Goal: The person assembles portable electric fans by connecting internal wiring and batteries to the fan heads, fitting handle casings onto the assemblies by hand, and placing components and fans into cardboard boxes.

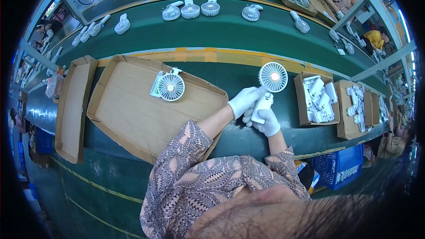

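In front of me, both gloved hands are closed on one white handheld fan (273, 78). Its round grille head points up and away, and its handle slants down toward me. My left hand (246, 101) grips near the neck, its fingers against the upper handle. My right hand (268, 124) wraps the lower handle from below, with the thumb along it. A second white fan (171, 86) lies in the shallow cardboard tray (119, 119) to the left, beside a pale green-and-white part (156, 85) that it partly covers.
At right stand a carton of white handle shells (319, 102) and a carton of small white parts (357, 106). A narrow cardboard tray (71, 110) is at far left. Several fans lie on the green belt (186, 33) beyond the ledge. A blue crate (338, 168) sits below at right.
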A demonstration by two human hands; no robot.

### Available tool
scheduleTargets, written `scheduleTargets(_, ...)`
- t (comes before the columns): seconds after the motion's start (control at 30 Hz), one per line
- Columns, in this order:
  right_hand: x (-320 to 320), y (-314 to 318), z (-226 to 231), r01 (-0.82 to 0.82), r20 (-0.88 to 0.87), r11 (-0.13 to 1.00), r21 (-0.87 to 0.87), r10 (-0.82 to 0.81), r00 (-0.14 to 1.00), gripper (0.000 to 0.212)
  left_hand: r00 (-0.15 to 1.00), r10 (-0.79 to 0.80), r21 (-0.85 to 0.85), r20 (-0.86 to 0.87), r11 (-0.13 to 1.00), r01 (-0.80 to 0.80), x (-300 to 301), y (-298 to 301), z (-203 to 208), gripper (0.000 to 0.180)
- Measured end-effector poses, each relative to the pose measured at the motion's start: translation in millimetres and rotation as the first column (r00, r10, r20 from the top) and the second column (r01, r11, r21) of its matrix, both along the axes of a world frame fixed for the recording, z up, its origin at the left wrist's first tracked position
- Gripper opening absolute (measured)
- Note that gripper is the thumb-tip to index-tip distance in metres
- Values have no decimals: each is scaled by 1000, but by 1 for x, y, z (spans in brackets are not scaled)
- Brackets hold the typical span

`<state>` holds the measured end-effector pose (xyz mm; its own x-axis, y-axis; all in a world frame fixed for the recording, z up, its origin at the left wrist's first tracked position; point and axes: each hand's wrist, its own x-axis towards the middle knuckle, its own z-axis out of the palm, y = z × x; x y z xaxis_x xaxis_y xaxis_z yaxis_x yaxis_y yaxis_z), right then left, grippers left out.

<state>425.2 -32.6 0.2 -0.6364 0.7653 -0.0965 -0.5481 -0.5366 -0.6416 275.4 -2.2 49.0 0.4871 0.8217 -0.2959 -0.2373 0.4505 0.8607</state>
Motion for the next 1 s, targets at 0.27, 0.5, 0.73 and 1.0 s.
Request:
scheduleTargets(0.27, 12, 1, -7, 8, 21, 994, 109, -10, 1000, 45, 976, -93, 200, -196, 971, 133, 5, -10, 18, 44)
scheduleTargets(0.5, 37, 9, 24, -12, 702, 933, 360, -262, 662, 38, 829, 240, 544, -506, 834, 91, 0, 4, 1, 46)
scheduleTargets(0.73, 70, 8, 67, 164, 512, 715, 680, -622, 592, 84, 496, 586, 734, -641, 277, 620, -20, -4, 19, 43)
scheduleTargets(1.0, 62, 8, 55, 131, 683, 848, 513, -496, 536, 46, 448, 789, 860, -420, 188, 475, -27, 0, 40, 45)
